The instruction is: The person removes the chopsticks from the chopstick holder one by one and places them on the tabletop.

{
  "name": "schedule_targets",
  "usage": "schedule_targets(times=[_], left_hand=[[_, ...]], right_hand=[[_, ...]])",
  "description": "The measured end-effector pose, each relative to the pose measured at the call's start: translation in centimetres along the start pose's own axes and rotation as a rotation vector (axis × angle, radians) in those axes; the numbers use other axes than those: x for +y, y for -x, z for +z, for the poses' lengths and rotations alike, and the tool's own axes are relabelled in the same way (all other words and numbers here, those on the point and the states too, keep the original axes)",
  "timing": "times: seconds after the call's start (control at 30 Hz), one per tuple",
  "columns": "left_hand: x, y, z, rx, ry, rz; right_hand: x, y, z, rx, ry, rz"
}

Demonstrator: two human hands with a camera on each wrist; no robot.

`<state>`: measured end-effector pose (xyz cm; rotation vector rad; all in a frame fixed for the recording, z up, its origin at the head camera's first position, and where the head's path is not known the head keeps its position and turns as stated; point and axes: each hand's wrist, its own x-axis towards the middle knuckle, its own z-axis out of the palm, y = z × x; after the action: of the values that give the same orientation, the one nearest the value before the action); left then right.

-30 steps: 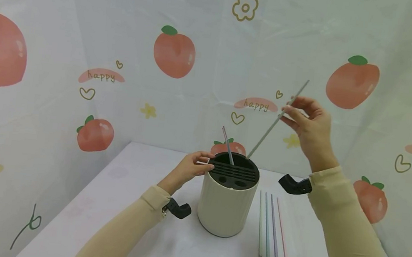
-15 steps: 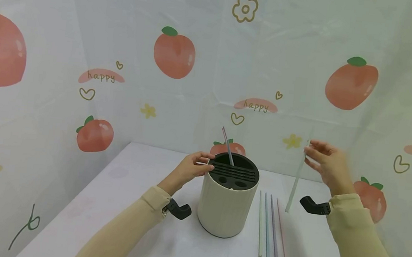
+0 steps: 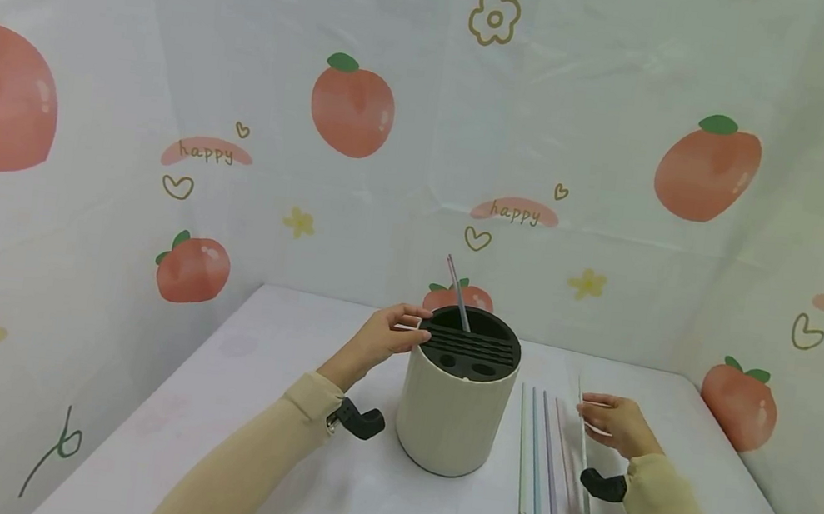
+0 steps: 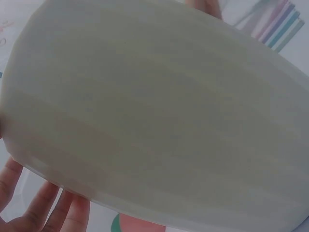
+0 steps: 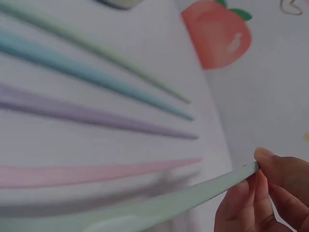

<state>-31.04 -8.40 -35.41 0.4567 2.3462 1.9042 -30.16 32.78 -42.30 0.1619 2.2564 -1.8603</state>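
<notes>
A cream utensil holder [image 3: 449,420] with a black slotted top stands upright on the table. My left hand [image 3: 376,344] holds its left rim, thumb at the near side; in the left wrist view the fingers [image 4: 46,205] reach behind the holder's wall, hiding their tips. Thin chopsticks [image 3: 458,294], pinkish and bluish, lean in the rear opening; how many is unclear. Low over the table at the right, my right hand [image 3: 618,424] pinches a pale green chopstick [image 5: 193,198] by one end. It slants down beside a pink chopstick [image 5: 101,173] lying on the table.
Left of the pink chopstick lie a purple one [image 3: 548,464], a blue one [image 3: 536,459] and a green one [image 3: 523,453], roughly parallel. The white table [image 3: 272,443] meets a fruit-printed curtain [image 3: 392,230] at the back and sides.
My right hand has carried the pale green chopstick from above the holder's opening, rightward and down, to just over the table beside the pink one. My left hand stays on the rim.
</notes>
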Motion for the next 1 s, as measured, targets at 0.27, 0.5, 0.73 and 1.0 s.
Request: schedule_targets(times=[0.27, 0.5, 0.73, 1.0], left_hand=[[0.1, 0.0, 0.1, 0.001, -0.001, -0.005], [0.3, 0.1, 0.1, 0.004, -0.008, -0.010], [0.2, 0.1, 0.0, -0.002, -0.005, -0.015], [0.2, 0.1, 0.0, 0.003, -0.010, -0.014]], right_hand=[[2.7, -0.5, 0.1, 0.032, 0.042, 0.068], [3.1, -0.6, 0.5, 0.062, 0.064, 0.069], [3.3, -1.1, 0.8, 0.070, 0.108, 0.077], [3.2, -1.4, 1.3, 0.104, 0.194, 0.085]])
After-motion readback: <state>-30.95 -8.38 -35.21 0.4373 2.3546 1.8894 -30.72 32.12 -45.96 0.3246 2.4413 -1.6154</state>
